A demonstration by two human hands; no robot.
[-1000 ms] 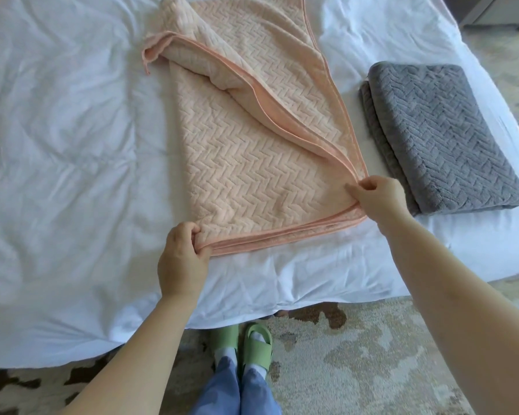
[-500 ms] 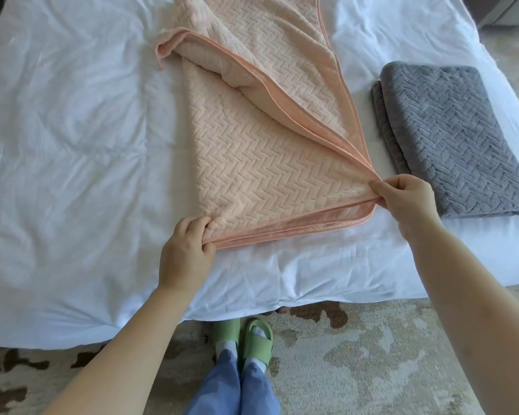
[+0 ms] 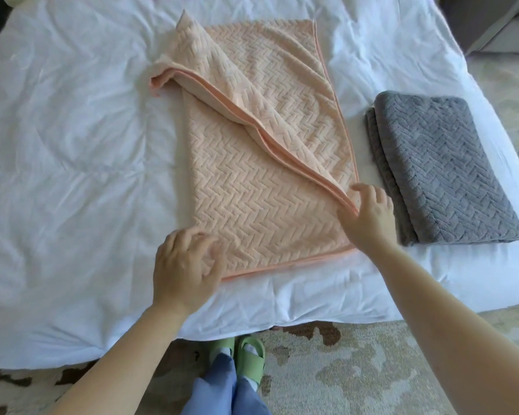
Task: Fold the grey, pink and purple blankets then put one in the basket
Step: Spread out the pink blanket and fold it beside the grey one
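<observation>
The pink blanket lies half-folded on the bed beside the folded grey blanket, with the left grip and right grip both wide, holding nothing, at its near corners, likely squaring the edges.

The person wears blue trousers and green open-toed slides over white socks, forearms bare

Pink blanket: left hand, right hand spread on near corners; grey blanket folded beside.
</observation>
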